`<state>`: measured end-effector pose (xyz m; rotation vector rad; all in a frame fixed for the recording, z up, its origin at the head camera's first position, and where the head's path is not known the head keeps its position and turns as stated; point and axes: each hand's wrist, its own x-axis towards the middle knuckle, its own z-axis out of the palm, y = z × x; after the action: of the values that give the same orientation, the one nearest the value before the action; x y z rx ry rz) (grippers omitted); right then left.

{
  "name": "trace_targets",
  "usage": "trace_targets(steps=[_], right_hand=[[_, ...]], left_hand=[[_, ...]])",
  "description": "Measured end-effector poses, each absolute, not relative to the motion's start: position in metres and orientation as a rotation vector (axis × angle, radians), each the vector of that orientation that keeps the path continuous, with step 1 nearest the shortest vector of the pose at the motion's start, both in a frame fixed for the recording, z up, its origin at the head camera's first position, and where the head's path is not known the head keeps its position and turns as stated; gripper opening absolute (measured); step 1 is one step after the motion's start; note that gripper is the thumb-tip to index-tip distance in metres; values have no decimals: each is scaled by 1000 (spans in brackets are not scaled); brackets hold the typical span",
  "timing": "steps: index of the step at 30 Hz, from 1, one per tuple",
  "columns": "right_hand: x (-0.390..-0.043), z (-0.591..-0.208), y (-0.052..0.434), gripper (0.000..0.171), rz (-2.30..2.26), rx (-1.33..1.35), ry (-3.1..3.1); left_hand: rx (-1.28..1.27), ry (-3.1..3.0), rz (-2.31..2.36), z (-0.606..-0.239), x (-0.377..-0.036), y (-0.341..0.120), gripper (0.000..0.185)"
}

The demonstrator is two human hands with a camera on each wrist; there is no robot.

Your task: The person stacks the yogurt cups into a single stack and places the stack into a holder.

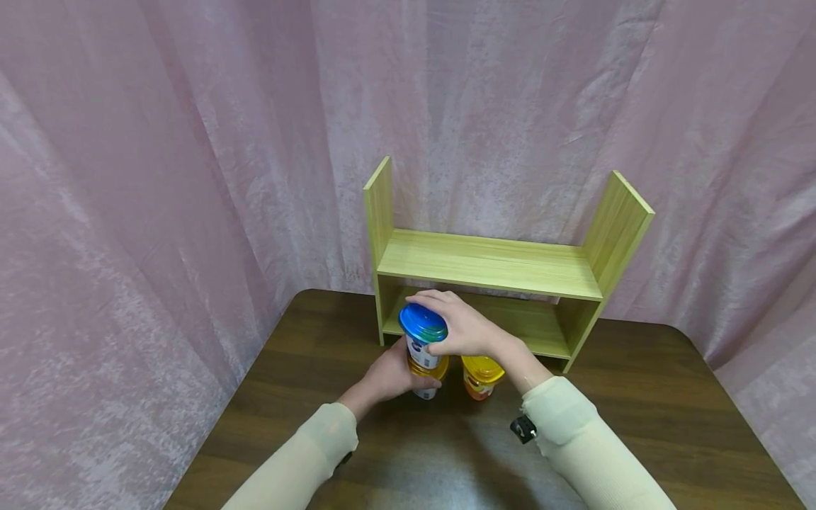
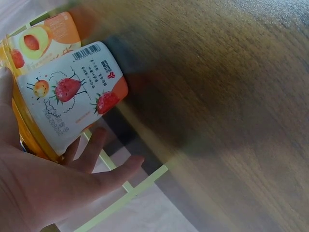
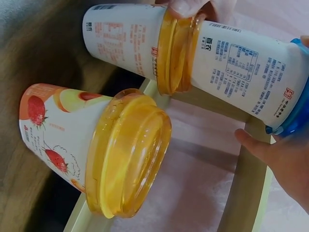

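The blue-lidded cup (image 1: 423, 338) is gripped at its lid by the right hand (image 1: 462, 327), stacked on an orange-lidded cup (image 1: 426, 377) clasped by the left hand (image 1: 390, 375). The stack is judged light, smooth-walled and tippy; a body grip is advised.

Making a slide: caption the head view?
Right hand sets blue-lid cup on yellow-lid cup held by left hand.

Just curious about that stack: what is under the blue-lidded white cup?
The blue-lidded white cup stands on an orange-lidded white cup, held by the left hand. The right hand grips the top one. The lower cup's base is hidden in the head view.
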<state>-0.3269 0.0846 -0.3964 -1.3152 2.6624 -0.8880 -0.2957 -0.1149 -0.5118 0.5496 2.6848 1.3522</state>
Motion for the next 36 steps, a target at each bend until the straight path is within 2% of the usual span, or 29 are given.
trace_targets(steps=[14, 26, 36], right_hand=[[-328, -398, 86, 87, -871, -1291, 2645], [-327, -391, 86, 92, -864, -1192, 2620], [-327, -395, 87, 92, -938, -1228, 2583]], left_hand=[[479, 2729, 1323, -514, -298, -117, 100], [466, 2565, 1588, -521, -298, -112, 103], [498, 2504, 1687, -518, -293, -110, 99]])
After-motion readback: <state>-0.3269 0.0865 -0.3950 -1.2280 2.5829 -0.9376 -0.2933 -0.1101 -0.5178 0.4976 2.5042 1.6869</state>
